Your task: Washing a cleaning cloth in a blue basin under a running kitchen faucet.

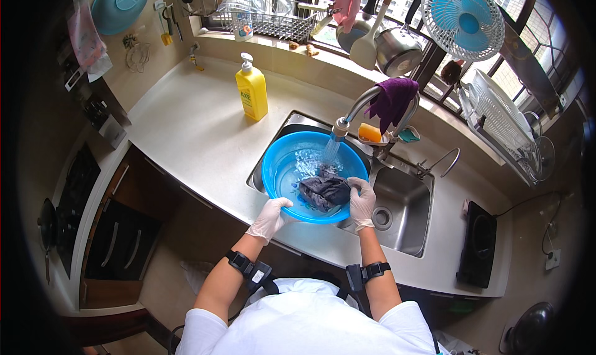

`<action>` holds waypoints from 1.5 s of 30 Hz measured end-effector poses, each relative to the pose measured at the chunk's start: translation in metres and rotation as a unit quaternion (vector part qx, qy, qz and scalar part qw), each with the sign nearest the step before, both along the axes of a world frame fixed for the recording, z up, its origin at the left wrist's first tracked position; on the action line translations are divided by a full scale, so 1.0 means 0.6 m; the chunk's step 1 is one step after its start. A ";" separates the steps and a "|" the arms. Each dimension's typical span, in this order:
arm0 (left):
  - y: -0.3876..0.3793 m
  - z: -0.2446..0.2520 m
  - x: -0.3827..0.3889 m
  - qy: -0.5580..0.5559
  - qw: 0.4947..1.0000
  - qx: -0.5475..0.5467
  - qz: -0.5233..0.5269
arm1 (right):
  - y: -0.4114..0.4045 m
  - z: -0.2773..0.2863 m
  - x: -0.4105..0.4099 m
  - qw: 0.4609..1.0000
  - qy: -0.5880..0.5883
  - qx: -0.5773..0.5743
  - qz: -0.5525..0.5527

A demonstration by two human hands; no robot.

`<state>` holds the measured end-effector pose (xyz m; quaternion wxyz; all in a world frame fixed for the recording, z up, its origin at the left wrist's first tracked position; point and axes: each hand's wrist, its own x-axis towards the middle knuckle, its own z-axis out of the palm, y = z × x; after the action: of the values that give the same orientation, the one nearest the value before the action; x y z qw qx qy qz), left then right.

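A blue plastic basin (pixel 279 180) rests over the left bowl of the steel double sink (pixel 405 210), with water in it. Water runs into it from the faucet's spray head (pixel 341 126). A dark grey cloth (pixel 321 192) lies partly wet inside, bunched up. My left hand (pixel 271 216), in a white disposable glove, grips the basin's near left rim with the thumb over the edge. At the right rim is my right hand (pixel 362 201), gloved too; its fingers reach over the edge to the cloth's right end. Whether they also pinch the cloth, I cannot tell.
A yellow AXE pump bottle (pixel 253 92) stands on the counter behind the basin. A purple cloth (pixel 393 101) drapes over the faucet, near an orange soap bar (pixel 369 132). An induction cooker (pixel 478 245) sits at the right. Pans (pixel 399 50) and a fan (pixel 465 22) hang by the window.
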<state>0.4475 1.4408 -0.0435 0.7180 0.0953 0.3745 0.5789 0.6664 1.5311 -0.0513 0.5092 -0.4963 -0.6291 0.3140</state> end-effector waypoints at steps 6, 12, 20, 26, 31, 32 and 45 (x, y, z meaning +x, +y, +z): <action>-0.001 0.000 0.000 -0.003 1.000 -0.005 0.003 | -0.002 0.005 -0.002 1.000 -0.004 -0.003 -0.006; 0.003 0.007 -0.001 -0.017 1.000 -0.016 -0.008 | 0.003 -0.004 0.002 1.000 0.007 0.000 0.002; 0.003 0.007 -0.001 -0.029 0.999 -0.016 0.000 | 0.006 -0.008 0.001 1.000 0.005 -0.002 0.002; 0.005 0.008 -0.001 -0.028 0.999 -0.023 -0.002 | 0.008 -0.012 0.004 1.000 -0.002 -0.002 0.003; 0.004 0.003 -0.001 -0.028 1.000 -0.004 -0.001 | 0.007 -0.012 0.002 1.000 0.000 -0.008 0.001; 0.003 0.002 -0.002 -0.027 1.000 0.004 -0.001 | 0.007 -0.012 0.002 1.000 0.003 -0.008 0.001; 0.005 0.000 -0.001 -0.045 0.999 0.018 -0.013 | 0.007 -0.012 0.003 1.000 0.005 0.001 -0.002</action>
<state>0.4468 1.4439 -0.0433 0.7396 0.0867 0.3304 0.5799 0.6681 1.5355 -0.0583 0.5134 -0.4956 -0.6259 0.3145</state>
